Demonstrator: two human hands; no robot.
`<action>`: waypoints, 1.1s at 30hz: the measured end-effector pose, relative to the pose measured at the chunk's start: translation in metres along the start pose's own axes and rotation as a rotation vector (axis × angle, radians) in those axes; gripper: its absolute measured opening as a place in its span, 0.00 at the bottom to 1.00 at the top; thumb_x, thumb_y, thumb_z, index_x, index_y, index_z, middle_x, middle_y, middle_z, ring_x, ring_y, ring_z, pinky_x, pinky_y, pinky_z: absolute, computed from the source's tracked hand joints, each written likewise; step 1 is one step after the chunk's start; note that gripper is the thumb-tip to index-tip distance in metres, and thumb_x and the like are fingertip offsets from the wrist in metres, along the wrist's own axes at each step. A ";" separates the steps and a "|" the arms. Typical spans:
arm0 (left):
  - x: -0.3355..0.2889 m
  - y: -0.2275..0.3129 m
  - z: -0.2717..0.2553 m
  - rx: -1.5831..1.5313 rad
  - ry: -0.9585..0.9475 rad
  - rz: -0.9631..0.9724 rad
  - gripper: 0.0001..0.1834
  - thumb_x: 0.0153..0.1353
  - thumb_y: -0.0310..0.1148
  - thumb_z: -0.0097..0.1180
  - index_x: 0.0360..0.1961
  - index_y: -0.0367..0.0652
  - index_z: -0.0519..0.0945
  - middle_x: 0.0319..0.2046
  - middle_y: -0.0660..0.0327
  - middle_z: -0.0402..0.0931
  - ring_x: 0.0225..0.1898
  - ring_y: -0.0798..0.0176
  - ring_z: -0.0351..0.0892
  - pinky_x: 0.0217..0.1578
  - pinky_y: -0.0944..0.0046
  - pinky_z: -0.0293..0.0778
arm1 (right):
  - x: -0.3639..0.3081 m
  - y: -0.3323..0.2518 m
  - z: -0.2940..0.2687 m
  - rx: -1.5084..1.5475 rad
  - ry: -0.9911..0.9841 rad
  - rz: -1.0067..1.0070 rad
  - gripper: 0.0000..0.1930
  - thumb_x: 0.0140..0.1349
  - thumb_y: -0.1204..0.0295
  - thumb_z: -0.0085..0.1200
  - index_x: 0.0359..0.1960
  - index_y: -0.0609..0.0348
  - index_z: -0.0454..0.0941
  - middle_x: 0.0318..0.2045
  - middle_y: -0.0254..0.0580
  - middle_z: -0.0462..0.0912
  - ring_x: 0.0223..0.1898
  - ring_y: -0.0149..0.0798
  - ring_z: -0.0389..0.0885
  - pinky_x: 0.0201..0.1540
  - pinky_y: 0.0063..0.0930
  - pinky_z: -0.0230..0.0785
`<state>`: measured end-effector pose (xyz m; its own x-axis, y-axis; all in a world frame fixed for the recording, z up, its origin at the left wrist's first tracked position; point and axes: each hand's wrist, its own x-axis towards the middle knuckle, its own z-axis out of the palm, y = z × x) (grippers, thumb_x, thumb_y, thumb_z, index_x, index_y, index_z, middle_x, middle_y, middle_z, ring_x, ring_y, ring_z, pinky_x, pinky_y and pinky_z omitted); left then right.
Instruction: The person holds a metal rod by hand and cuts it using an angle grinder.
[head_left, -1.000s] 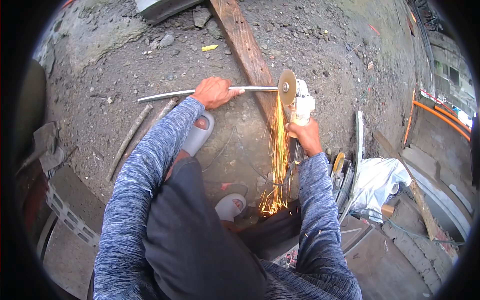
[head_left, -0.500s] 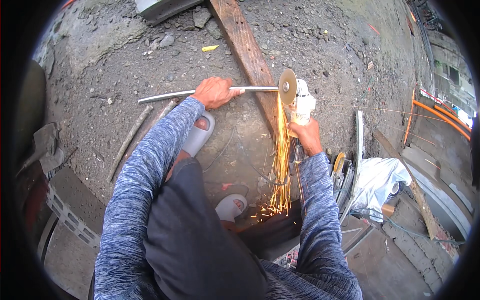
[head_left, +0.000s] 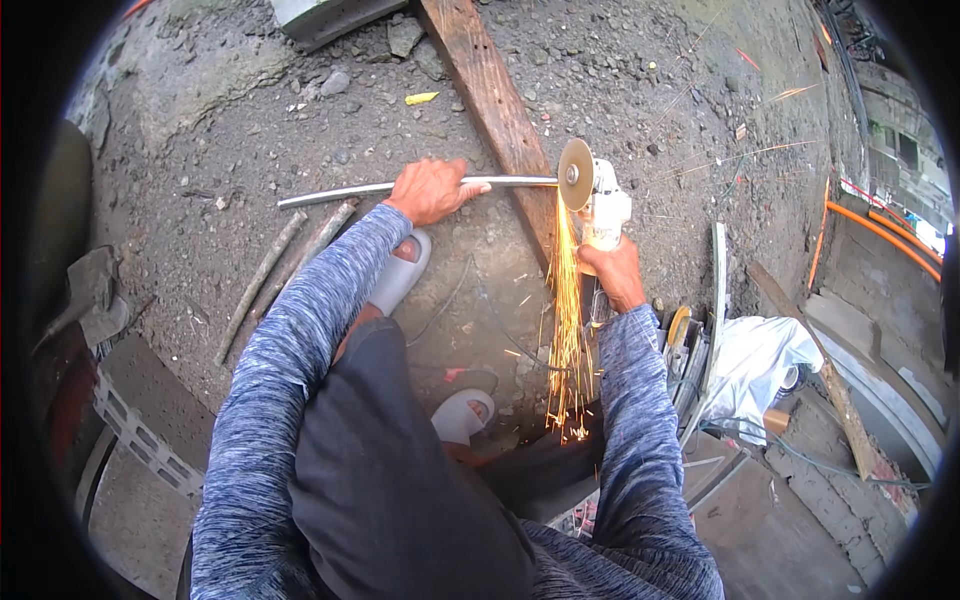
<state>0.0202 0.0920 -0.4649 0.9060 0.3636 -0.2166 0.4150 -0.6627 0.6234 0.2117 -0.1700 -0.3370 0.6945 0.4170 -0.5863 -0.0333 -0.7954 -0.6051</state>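
Note:
My left hand (head_left: 430, 190) is wrapped round a thin grey metal bar (head_left: 335, 194), its thumb pointing along the bar to the right. The bar's right end lies across a brown wooden beam (head_left: 495, 110) and meets the edge of a cutting disc (head_left: 576, 174). That disc is mounted on a white angle grinder (head_left: 606, 212), whose body my right hand (head_left: 616, 274) grips from below. A dense stream of orange sparks (head_left: 566, 340) pours from the contact toward my feet. Part of the grinder's handle is hidden by my right hand.
Two sticks (head_left: 262, 285) lie left of my sandalled feet. A concrete block (head_left: 330, 18) sits at the far end of the beam. On the right are a metal strip (head_left: 717, 300), a white sheet (head_left: 762, 365) and a wooden plank (head_left: 825, 370). A hollow block (head_left: 155, 410) stands at lower left.
Both hands, the bar and the grinder hold almost the same place. The spark stream has changed shape, with stray sparks now flying toward the upper right.

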 end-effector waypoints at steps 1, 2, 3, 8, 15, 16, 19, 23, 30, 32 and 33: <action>-0.001 0.000 0.002 0.008 -0.012 -0.008 0.37 0.71 0.69 0.47 0.32 0.40 0.78 0.24 0.42 0.82 0.31 0.33 0.84 0.33 0.36 0.77 | 0.001 0.001 0.000 -0.006 0.018 -0.007 0.21 0.50 0.72 0.68 0.47 0.69 0.84 0.38 0.40 0.89 0.38 0.32 0.86 0.43 0.29 0.78; -0.001 -0.001 0.004 0.014 0.002 -0.007 0.37 0.71 0.70 0.47 0.32 0.41 0.77 0.23 0.43 0.82 0.29 0.33 0.84 0.32 0.37 0.77 | 0.003 0.002 0.000 0.001 -0.002 -0.005 0.21 0.50 0.72 0.68 0.47 0.69 0.84 0.38 0.40 0.89 0.38 0.32 0.86 0.43 0.29 0.78; -0.002 -0.001 0.005 0.013 0.025 0.002 0.37 0.70 0.71 0.47 0.32 0.41 0.76 0.22 0.44 0.81 0.28 0.34 0.84 0.30 0.37 0.77 | 0.004 0.003 0.000 0.001 -0.008 0.004 0.21 0.50 0.72 0.67 0.47 0.69 0.84 0.38 0.40 0.88 0.38 0.32 0.86 0.43 0.29 0.78; -0.003 -0.003 0.008 0.029 0.041 0.003 0.37 0.70 0.71 0.47 0.33 0.41 0.76 0.21 0.45 0.81 0.27 0.35 0.84 0.28 0.39 0.77 | 0.004 0.007 0.000 0.046 -0.030 0.014 0.20 0.50 0.71 0.67 0.45 0.68 0.84 0.38 0.39 0.88 0.37 0.32 0.86 0.43 0.28 0.78; -0.001 -0.001 0.002 -0.037 0.005 0.013 0.36 0.71 0.69 0.48 0.32 0.41 0.76 0.23 0.42 0.81 0.30 0.32 0.83 0.32 0.35 0.76 | 0.001 0.009 -0.005 -0.007 -0.034 0.005 0.18 0.50 0.73 0.67 0.44 0.68 0.85 0.36 0.38 0.89 0.36 0.30 0.86 0.40 0.29 0.78; 0.000 -0.001 0.001 -0.028 -0.009 0.004 0.36 0.71 0.69 0.48 0.32 0.41 0.76 0.23 0.42 0.81 0.30 0.32 0.83 0.32 0.35 0.76 | 0.001 0.009 -0.004 -0.015 -0.002 -0.022 0.19 0.50 0.73 0.68 0.44 0.67 0.85 0.36 0.38 0.89 0.36 0.29 0.86 0.40 0.30 0.78; 0.001 0.000 -0.002 -0.007 -0.035 0.000 0.37 0.71 0.68 0.48 0.32 0.39 0.77 0.24 0.41 0.81 0.30 0.31 0.83 0.33 0.35 0.76 | 0.004 0.009 -0.001 0.013 -0.003 -0.023 0.19 0.49 0.73 0.68 0.44 0.67 0.85 0.37 0.38 0.89 0.36 0.30 0.86 0.41 0.30 0.78; 0.003 0.001 -0.008 -0.025 -0.092 -0.020 0.38 0.72 0.68 0.47 0.33 0.38 0.80 0.26 0.39 0.83 0.34 0.32 0.84 0.38 0.35 0.77 | 0.003 0.007 -0.001 0.017 -0.011 -0.017 0.19 0.49 0.73 0.68 0.45 0.67 0.85 0.37 0.38 0.89 0.37 0.30 0.86 0.41 0.29 0.78; 0.006 0.000 -0.011 -0.050 -0.140 -0.005 0.40 0.73 0.68 0.44 0.33 0.36 0.84 0.29 0.39 0.84 0.36 0.34 0.85 0.42 0.36 0.78 | 0.004 0.008 0.000 0.074 -0.008 0.021 0.20 0.49 0.73 0.68 0.45 0.67 0.85 0.38 0.38 0.89 0.38 0.31 0.86 0.43 0.30 0.78; 0.006 0.000 -0.011 -0.034 -0.146 -0.013 0.41 0.73 0.68 0.43 0.33 0.36 0.84 0.28 0.39 0.84 0.36 0.34 0.85 0.42 0.37 0.78 | 0.006 0.007 0.000 0.114 -0.020 0.003 0.19 0.49 0.73 0.68 0.45 0.67 0.84 0.37 0.38 0.89 0.37 0.31 0.86 0.42 0.30 0.78; 0.007 0.000 -0.011 -0.039 -0.130 -0.002 0.41 0.74 0.69 0.43 0.33 0.36 0.84 0.28 0.40 0.84 0.37 0.34 0.86 0.43 0.37 0.78 | 0.006 0.005 -0.001 0.050 -0.022 0.005 0.19 0.50 0.73 0.68 0.44 0.67 0.84 0.37 0.38 0.89 0.37 0.31 0.86 0.42 0.30 0.79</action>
<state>0.0250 0.1020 -0.4583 0.9092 0.2753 -0.3124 0.4159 -0.6352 0.6508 0.2165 -0.1722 -0.3431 0.6783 0.4230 -0.6008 -0.0728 -0.7750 -0.6278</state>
